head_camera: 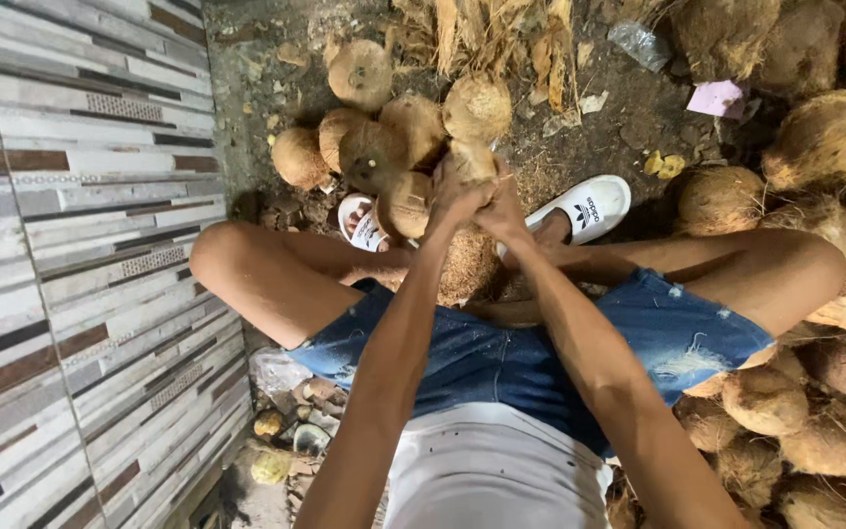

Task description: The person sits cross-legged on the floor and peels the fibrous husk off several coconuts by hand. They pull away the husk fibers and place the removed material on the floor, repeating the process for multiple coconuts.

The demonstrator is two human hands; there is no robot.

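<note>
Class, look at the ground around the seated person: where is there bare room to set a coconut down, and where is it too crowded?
Bare dirt lies between the white slipper and the pink scrap, scattered with small litter. A narrower strip runs along the tiled wall beside the husked coconuts. The coconut heap at right is packed. Both hands, left hand and right hand, grip one coconut.

Striped tile wall point(80, 245) in grey, white and brown down the left side. Husked coconuts point(384, 127) clustered on the dirt floor point(619, 127) ahead, dry husk strips point(492, 34) piled beyond. More coconuts point(815, 411) heaped along the right edge. White slide sandals point(589, 206) on both feet, blue denim shorts point(501, 353), white shirt point(492, 470). Pink scrap point(719, 98) and crumpled clear plastic point(638, 41) near the top right.
</note>
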